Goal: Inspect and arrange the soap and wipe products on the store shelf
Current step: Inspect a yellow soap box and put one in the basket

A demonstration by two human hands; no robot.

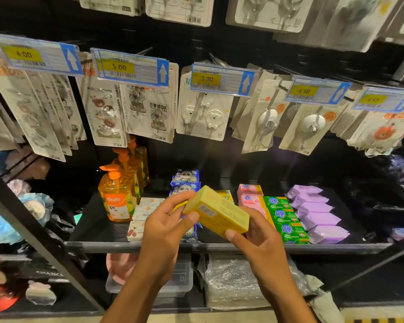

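You hold the yellow soap box [217, 212] with both hands, in the air just in front of the shelf [219, 248]. Your left hand [166, 220] pinches its left end, with the thumb on the barcode side and the fingers curled over the top. Your right hand [259, 238] grips the right lower corner, with the thumb on the front edge. The box is a rectangular carton, tilted, and its printed side faces you.

Behind it, flat products lie in rows on the dark shelf. At the left stand orange pump bottles [117, 199] of clear plastic. Beside them are small white cartons [145, 210], then blue soft wipe packs [186, 180] with a cartoon face. To the right come pink wrapped bars [251, 195], glossy green wrapped bars [285, 217] and purple soft packs [317, 213], each in a line from front to back.

Above and farther back, hook cards [203, 113] in clear blister packs hang from pegs, and blue price tags [131, 67] with yellow labels sit in front of them.
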